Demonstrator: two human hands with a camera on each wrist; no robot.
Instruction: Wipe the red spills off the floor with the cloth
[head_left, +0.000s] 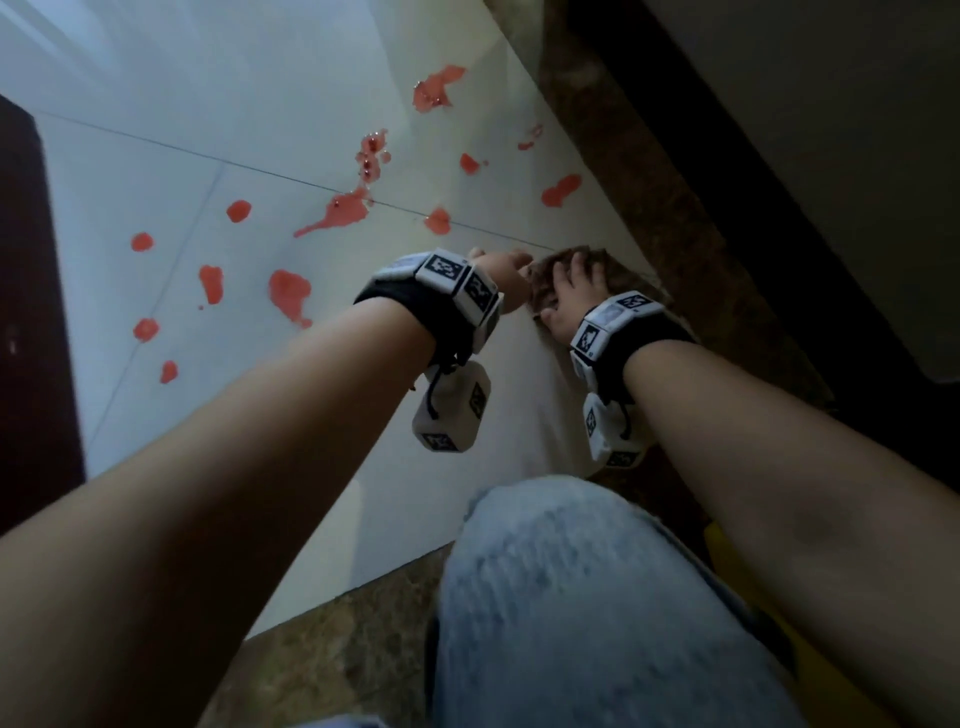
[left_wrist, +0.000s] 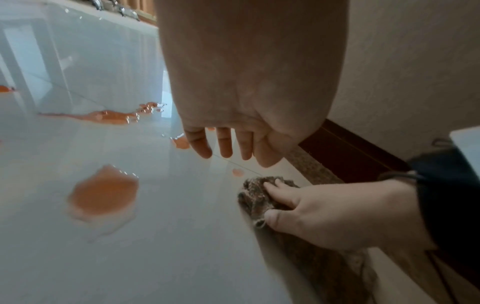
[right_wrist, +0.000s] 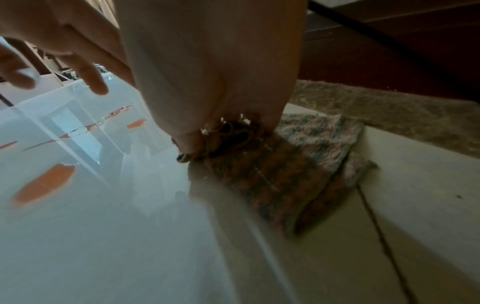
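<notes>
While right hand (head_left: 571, 296) grips cloth (head_left: 550, 280) on glossy white floor (head_left: 208, 130) w/ red spills (head_left: 337, 213), left hand (head_left: 501, 278) hangs relaxed.

We lose most of the cloth (head_left: 574, 280) beneath the right hand (head_left: 571, 299); beside the cloth, the left hand (head_left: 501, 283) shows fingers hidden behind its wristband, and motion blur smears the cloth's near edge.

The floor (head_left: 218, 124) under me is pale glossy tile, smooth enough to mirror the room. The red spills (head_left: 340, 213) look wet and shiny. The cloth (right_wrist: 306, 160) is coarse, nubbly woven fabric, brownish. The border strip (head_left: 639, 208) seems speckled stone, though it's blurred.
</notes>
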